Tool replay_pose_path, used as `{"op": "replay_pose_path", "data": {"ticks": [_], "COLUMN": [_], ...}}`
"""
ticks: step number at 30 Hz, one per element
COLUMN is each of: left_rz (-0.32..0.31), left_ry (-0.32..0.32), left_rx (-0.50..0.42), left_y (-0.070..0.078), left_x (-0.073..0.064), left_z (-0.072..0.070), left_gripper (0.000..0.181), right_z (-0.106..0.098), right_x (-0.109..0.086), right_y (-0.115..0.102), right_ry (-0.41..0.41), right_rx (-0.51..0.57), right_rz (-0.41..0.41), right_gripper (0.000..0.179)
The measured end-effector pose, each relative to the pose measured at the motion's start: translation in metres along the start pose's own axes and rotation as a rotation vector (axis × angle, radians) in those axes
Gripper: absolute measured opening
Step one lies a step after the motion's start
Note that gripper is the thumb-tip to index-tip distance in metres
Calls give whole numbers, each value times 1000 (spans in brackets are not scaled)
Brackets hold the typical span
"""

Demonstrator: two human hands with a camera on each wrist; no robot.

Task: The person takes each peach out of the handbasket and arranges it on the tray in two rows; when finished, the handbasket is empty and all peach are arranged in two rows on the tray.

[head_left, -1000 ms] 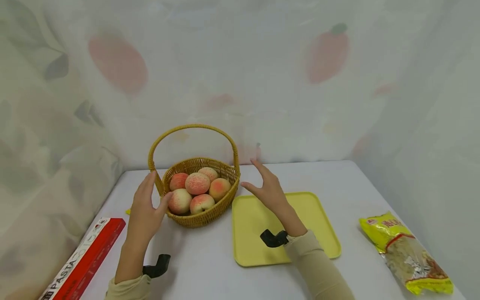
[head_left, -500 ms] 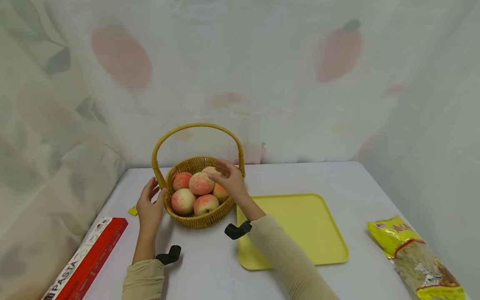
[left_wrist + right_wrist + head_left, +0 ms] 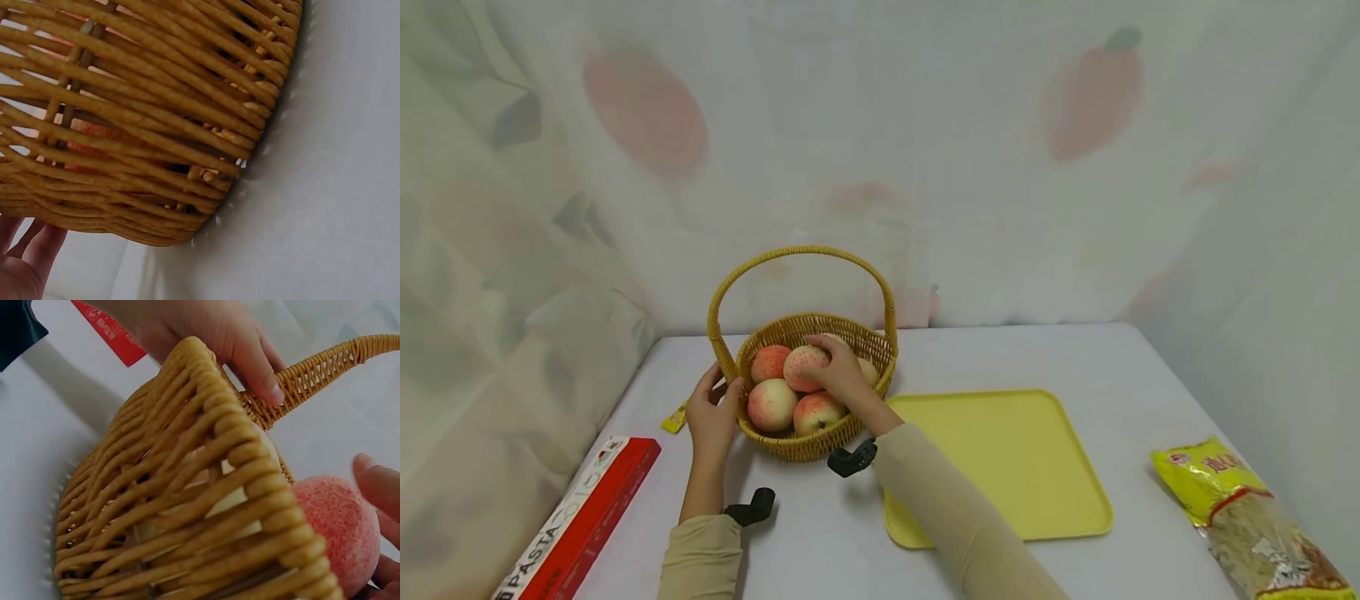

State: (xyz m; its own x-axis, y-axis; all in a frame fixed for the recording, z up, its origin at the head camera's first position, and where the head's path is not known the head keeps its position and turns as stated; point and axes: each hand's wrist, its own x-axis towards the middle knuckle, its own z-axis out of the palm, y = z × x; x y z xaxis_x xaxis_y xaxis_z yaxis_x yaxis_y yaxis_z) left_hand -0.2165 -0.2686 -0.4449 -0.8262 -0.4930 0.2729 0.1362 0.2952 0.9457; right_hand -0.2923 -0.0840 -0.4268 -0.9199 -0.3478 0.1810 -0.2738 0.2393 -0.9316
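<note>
A woven wicker basket [image 3: 797,450] with a tall arched handle [image 3: 801,251] holds several peaches, among them a pale one [image 3: 772,406] at the front left. My left hand [image 3: 711,422] grips the basket's left rim at the foot of the handle; in the right wrist view its thumb [image 3: 267,387] lies over the inner side. Reaching in from the right, my right hand [image 3: 850,379] holds the pink-speckled peach [image 3: 801,367] on top of the pile, thumb and fingers on either side. In the right wrist view that peach [image 3: 337,534] shows beyond the rim, partly hidden by wicker.
To the right of the basket lies a yellow tray [image 3: 1015,467], partly under my right forearm. A red and white pasta box [image 3: 591,517] lies at the left edge, with a small yellow packet [image 3: 675,418] behind it. A yellow bag of dry food [image 3: 1255,517] lies far right.
My right hand has moved left from over the tray into the basket and onto the top peach. My left hand has closed in on the basket's left rim.
</note>
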Motion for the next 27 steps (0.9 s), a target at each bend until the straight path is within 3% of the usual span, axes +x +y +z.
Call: {"op": "replay_pose_path", "data": {"ticks": [3,10,16,21,27], "left_rz": [-17,-50,-25,-19,-53], "left_ry": [-7,-7,4,0,-3], "left_rx": [2,27,33,26,40], "left_y": [10,-16,-17,-16,-15], "left_x": [-3,7,10,12,14], "left_z": [-2,-2,1,4,1], "left_gripper": [45,46,46,45,45], "right_z": [4,10,7,3,-20], "right_x": [2,0,4,4,-11], "right_y": [-2,-1,-1,-2,-19], "right_ry": [-33,-90,-67,-16,22], "right_rx": [-108,-288,-286,-277,-164], "right_rz": [-20,-101,-172,-143,-113], "right_gripper": [54,72,63,64,68]}}
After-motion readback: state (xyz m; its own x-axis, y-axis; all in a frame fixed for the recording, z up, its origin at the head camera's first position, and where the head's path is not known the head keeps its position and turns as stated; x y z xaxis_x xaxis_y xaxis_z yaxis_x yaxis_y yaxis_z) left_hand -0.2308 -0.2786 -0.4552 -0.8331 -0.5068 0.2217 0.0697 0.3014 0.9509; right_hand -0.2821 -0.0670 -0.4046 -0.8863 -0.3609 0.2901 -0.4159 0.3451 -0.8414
